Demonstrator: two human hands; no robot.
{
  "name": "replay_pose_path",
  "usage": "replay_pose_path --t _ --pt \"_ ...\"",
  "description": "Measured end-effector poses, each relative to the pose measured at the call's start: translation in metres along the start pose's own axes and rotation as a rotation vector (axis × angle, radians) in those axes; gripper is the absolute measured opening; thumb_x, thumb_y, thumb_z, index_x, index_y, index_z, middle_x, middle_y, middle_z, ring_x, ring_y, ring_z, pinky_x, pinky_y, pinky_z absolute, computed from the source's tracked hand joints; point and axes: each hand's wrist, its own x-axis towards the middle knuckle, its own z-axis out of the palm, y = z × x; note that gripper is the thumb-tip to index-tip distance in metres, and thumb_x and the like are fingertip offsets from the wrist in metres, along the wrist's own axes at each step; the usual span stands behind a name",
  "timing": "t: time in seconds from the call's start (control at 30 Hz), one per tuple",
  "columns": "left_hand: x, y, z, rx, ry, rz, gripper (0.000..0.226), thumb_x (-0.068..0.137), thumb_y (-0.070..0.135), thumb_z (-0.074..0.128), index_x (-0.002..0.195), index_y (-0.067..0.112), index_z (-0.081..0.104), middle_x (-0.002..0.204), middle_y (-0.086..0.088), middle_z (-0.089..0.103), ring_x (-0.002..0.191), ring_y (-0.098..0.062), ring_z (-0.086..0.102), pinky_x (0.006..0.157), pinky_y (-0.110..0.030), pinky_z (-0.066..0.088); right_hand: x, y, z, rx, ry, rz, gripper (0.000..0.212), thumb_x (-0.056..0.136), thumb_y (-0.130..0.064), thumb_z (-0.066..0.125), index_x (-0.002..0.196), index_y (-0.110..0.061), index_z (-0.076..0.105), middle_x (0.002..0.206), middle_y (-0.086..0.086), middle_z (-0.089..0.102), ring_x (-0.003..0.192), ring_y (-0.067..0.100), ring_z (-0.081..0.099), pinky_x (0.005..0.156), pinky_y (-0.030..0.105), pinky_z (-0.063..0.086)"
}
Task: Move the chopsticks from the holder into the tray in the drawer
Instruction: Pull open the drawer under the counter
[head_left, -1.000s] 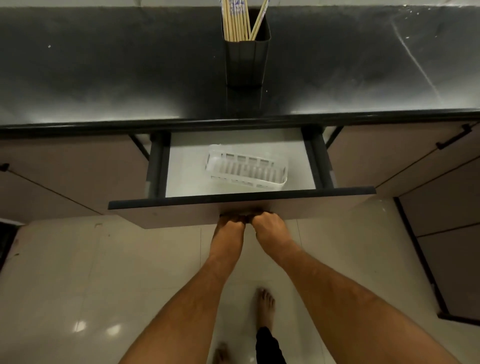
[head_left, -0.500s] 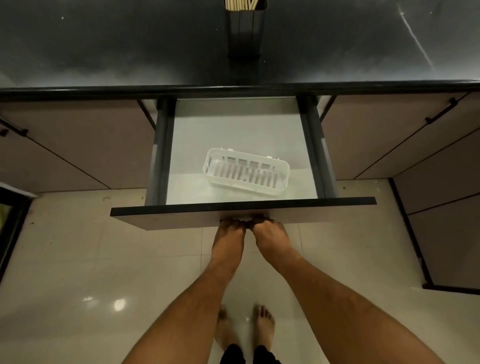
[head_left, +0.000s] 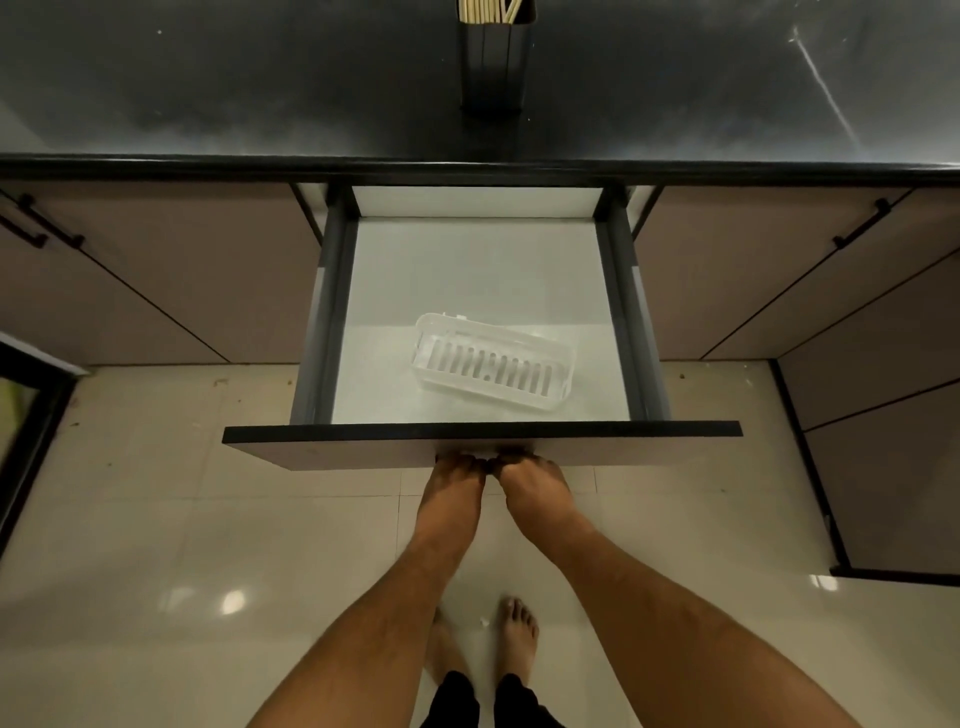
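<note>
Your left hand (head_left: 453, 480) and right hand (head_left: 535, 486) sit side by side, nearly touching, under the front panel of the drawer (head_left: 483, 447). The fingers of both curl up beneath its lower edge and grip it there; the fingertips are hidden behind the panel.

The drawer stands pulled far out from the cabinet, its pale floor and grey side walls in full sight. Inside it, toward the front and a little right of centre, lies the white slotted tray (head_left: 493, 361), turned at a slight angle to the drawer's sides.

Behind the drawer runs a dark, glossy counter (head_left: 234, 88) with faint pale smears. On it, straight back from the drawer's middle, stands the dark holder (head_left: 494, 65), upright, with the chopsticks (head_left: 485, 10) in it, their tops cut off by the frame's edge.

Brownish cabinet doors (head_left: 156, 275) with black handles flank the drawer. Below it is a shiny cream tiled floor (head_left: 156, 545), and your bare feet (head_left: 514, 634) stand near the drawer's front.
</note>
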Motion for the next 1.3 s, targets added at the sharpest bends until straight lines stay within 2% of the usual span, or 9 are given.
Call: replay_pose_path --t 0.2,0.33,0.47,0.63,0.77,0.9,1.07,1.2,1.3 --pt "-0.006 0.003 -0.014 -0.089 0.009 -0.001 0.051 0.093 0.003 0.055 0.141 0.018 0.048 0.139 -0.007 0.053 0.127 -0.022 0.050 0.111 -0.031 0.038 -0.004 -0.003 -0.002 0.025 -0.009 0.002 0.033 0.092 -0.005 0.061 0.122 -0.016 0.069 0.114 0.008 0.072 0.100 0.027 0.067 0.091 0.036 0.053" --pt "-0.016 0.007 -0.020 -0.137 0.009 -0.008 0.037 0.095 0.007 0.057 0.130 0.017 0.059 0.128 -0.005 0.064 0.110 -0.019 0.061 0.099 -0.026 0.047 -0.012 -0.005 -0.007 0.088 0.025 -0.024 0.030 0.095 -0.007 0.059 0.124 -0.014 0.066 0.116 0.009 0.070 0.100 0.027 0.067 0.093 0.034 0.054" --pt "-0.030 0.015 -0.030 -0.034 0.123 0.038 0.037 0.093 0.007 0.058 0.130 0.013 0.060 0.125 -0.006 0.067 0.114 -0.020 0.061 0.113 -0.031 0.038 -0.023 -0.005 -0.023 0.102 0.125 -0.087 0.022 0.097 -0.010 0.057 0.115 -0.009 0.069 0.111 0.011 0.071 0.093 0.026 0.067 0.084 0.035 0.058" --pt "-0.034 0.021 -0.058 0.024 0.326 0.202 0.028 0.088 0.013 0.068 0.117 0.009 0.068 0.106 -0.008 0.071 0.098 -0.021 0.066 0.101 -0.032 0.050 -0.032 -0.002 -0.051 0.094 0.276 -0.191 0.012 0.090 -0.004 0.064 0.101 -0.005 0.071 0.091 0.010 0.071 0.079 0.024 0.064 0.069 0.034 0.060" --pt "-0.030 0.024 -0.082 -0.015 0.484 0.304 0.028 0.089 0.007 0.063 0.116 0.005 0.068 0.103 -0.010 0.071 0.095 -0.022 0.064 0.100 -0.032 0.049 -0.035 0.005 -0.075 0.056 0.349 -0.251 0.017 0.086 -0.002 0.066 0.103 -0.003 0.070 0.087 0.010 0.070 0.073 0.023 0.062 0.064 0.033 0.057" --pt "-0.018 0.026 -0.109 0.002 0.534 0.273 0.029 0.091 0.007 0.056 0.119 0.001 0.064 0.106 -0.013 0.068 0.100 -0.027 0.061 0.103 -0.036 0.046 -0.028 0.013 -0.098 -0.028 0.411 -0.253 0.016 0.092 -0.006 0.061 0.105 -0.003 0.069 0.093 0.011 0.070 0.078 0.024 0.061 0.069 0.035 0.056" --pt "-0.001 0.030 -0.144 0.040 0.525 0.121 0.044 0.101 0.024 0.046 0.139 0.002 0.050 0.136 -0.017 0.058 0.129 -0.032 0.051 0.118 -0.043 0.035 -0.015 0.020 -0.125 -0.182 0.437 -0.152 0.042 0.100 -0.031 0.054 0.129 -0.001 0.060 0.122 0.016 0.067 0.107 0.030 0.063 0.090 0.039 0.055" --pt "0.012 0.034 -0.174 0.064 0.521 0.081 0.051 0.102 0.029 0.046 0.145 0.002 0.044 0.146 -0.017 0.051 0.138 -0.033 0.045 0.121 -0.044 0.029 -0.002 0.026 -0.150 -0.248 0.404 -0.092 0.057 0.101 -0.042 0.047 0.141 0.000 0.048 0.139 0.018 0.057 0.127 0.033 0.053 0.109 0.045 0.044" --pt "0.024 0.037 -0.199 0.101 0.510 0.065 0.055 0.103 0.031 0.039 0.150 0.003 0.037 0.152 -0.017 0.045 0.144 -0.031 0.038 0.123 -0.043 0.023 0.010 0.032 -0.175 -0.278 0.393 -0.047 0.065 0.103 -0.048 0.038 0.149 -0.002 0.037 0.151 0.018 0.046 0.140 0.034 0.042 0.116 0.048 0.035"
